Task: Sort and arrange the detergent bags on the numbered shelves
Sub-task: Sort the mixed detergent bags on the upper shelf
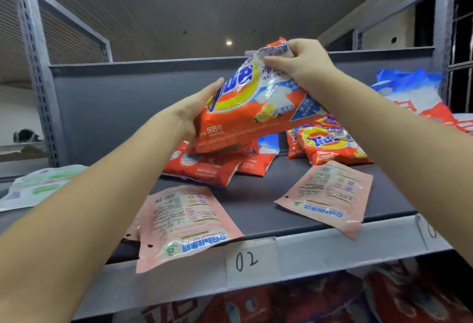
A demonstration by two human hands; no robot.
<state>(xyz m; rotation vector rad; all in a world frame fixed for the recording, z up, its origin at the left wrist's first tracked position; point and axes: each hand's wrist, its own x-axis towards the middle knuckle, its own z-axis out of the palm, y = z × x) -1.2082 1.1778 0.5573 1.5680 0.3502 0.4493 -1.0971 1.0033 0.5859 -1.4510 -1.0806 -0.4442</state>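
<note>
Mid-sort: glossy orange plastic detergent bag [256,107] lifted at frame centre above grey metal shelf [320,245] labelled 02, left hand [194,110] gripping its lower edge, right hand [304,66] pinching its top. Next, probably: lowering onto matching orange bags [330,143] behind.

Shelf label [252,258] reads "02"; held bag [245,115] "508".
</note>
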